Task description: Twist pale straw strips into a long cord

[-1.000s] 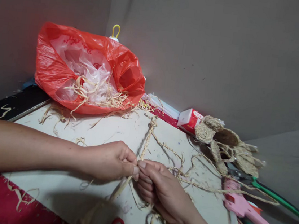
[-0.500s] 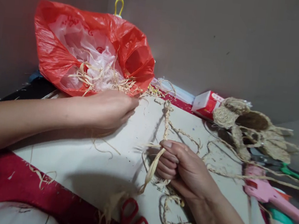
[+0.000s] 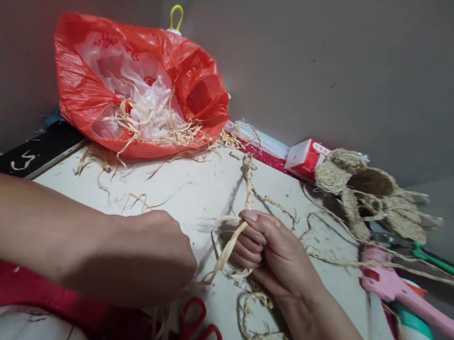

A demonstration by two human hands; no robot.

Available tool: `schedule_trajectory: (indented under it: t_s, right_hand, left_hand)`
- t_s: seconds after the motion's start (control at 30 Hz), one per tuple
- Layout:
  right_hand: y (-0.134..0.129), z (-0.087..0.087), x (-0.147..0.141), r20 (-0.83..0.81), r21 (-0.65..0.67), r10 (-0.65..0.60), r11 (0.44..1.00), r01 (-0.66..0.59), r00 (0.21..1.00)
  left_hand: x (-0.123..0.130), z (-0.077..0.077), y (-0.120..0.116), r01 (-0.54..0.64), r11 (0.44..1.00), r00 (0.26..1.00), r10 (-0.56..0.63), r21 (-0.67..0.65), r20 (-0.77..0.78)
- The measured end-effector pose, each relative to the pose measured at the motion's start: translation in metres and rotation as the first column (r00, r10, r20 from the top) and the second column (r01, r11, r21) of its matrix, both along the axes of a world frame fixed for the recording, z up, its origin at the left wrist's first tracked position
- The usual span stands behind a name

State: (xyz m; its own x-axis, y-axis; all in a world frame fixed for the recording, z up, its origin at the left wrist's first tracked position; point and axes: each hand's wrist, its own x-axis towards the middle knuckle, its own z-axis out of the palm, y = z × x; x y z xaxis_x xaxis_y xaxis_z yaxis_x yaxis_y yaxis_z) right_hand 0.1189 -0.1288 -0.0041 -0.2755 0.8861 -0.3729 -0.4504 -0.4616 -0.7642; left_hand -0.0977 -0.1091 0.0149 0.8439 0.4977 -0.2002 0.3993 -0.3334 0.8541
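Note:
My right hand [image 3: 261, 246] is closed around a braided straw cord [image 3: 248, 186], thumb on top. Loose pale strands [image 3: 227, 253] hang from the grip toward the lower left, and a thin one sticks out to the left. My left hand [image 3: 158, 255] is over the white board [image 3: 191, 188], left of the hanging strands, its back to the camera and its fingers hidden. Red-handled scissors [image 3: 200, 335] lie below the hands at the near edge.
A red plastic bag [image 3: 90, 98] with straw scraps stands at the back left. At the right are a red-white box [image 3: 307, 158], woven straw pieces [image 3: 367, 190], a pink glue gun [image 3: 395, 284], green-handled pliers [image 3: 442, 264] and a long cord. Straw bits litter the board.
My left hand has moved from beside the red bag toward me, down to the left of the strands. My right hand keeps its hold on the braid. The view has shifted slightly.

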Motion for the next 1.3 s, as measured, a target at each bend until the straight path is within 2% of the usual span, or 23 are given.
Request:
schedule_trajectory:
  t_s: [0.07,0.13,0.23,0.3,0.33,0.37,0.43,0.47,0.53,0.63,0.87,1.0,1.17,1.3]
  right_hand:
    - [0.000,0.001,0.001,-0.014,0.006,-0.002,1.000,0.002,1.000]
    - [0.000,0.001,0.002,-0.014,0.012,-0.001,1.000,0.001,1.000]
    - [0.001,0.001,0.003,-0.019,0.022,0.003,1.000,-0.003,1.000]
    - [0.001,0.001,0.003,-0.030,0.038,0.008,0.999,-0.007,1.000]
    - [0.001,0.000,0.002,-0.036,0.047,0.010,0.999,-0.008,0.999]
    - [0.001,0.000,0.002,-0.042,0.057,0.012,0.998,-0.010,0.999]
    - [0.001,-0.001,0.001,-0.053,0.069,0.016,0.998,-0.013,0.998]
    - [0.001,-0.002,0.001,-0.058,0.071,0.019,0.997,-0.015,0.998]
    - [0.001,-0.004,0.000,-0.070,0.074,0.024,0.997,-0.019,0.997]
    - [0.002,-0.006,-0.001,-0.088,0.079,0.037,0.996,-0.030,0.995]
    - [0.001,-0.009,-0.003,-0.053,0.065,0.046,0.997,-0.042,0.998]
    - [0.001,-0.010,-0.004,-0.046,0.059,0.064,0.996,-0.061,0.997]
    - [0.002,-0.013,-0.003,-0.048,0.049,0.080,0.996,-0.077,0.996]
    - [0.002,-0.013,-0.002,-0.055,0.046,0.076,0.996,-0.073,0.996]
  left_hand:
    - [0.008,0.002,0.006,0.164,0.977,0.986,-0.161,0.140,-0.034]
    - [0.012,0.007,0.011,0.275,0.933,0.961,-0.265,0.232,-0.075]
    - [0.016,0.019,0.020,0.286,0.938,0.958,-0.279,0.194,-0.060]
    - [0.017,0.025,0.031,0.223,0.974,0.975,-0.222,0.031,-0.028]
    - [0.018,0.026,0.038,0.161,0.982,0.987,-0.163,-0.101,-0.010]
    - [0.019,0.026,0.045,0.091,0.965,0.996,-0.093,-0.244,0.003]
    - [0.020,0.022,0.059,-0.050,0.861,0.997,0.075,-0.505,0.030]
    - [0.021,0.019,0.064,-0.070,0.812,0.992,0.118,-0.580,0.045]
    - [0.022,0.013,0.073,-0.087,0.757,0.972,0.208,-0.648,0.113]
    - [0.022,0.009,0.078,-0.068,0.694,0.948,0.269,-0.716,0.171]
    - [0.022,0.018,0.075,-0.138,0.612,0.873,0.447,-0.779,0.196]
    - [0.022,0.020,0.077,-0.190,0.654,0.854,0.478,-0.732,0.205]
    - [0.018,0.020,0.086,-0.207,0.697,0.865,0.459,-0.687,0.205]
    - [0.017,0.021,0.089,-0.262,0.795,0.876,0.434,-0.547,0.212]
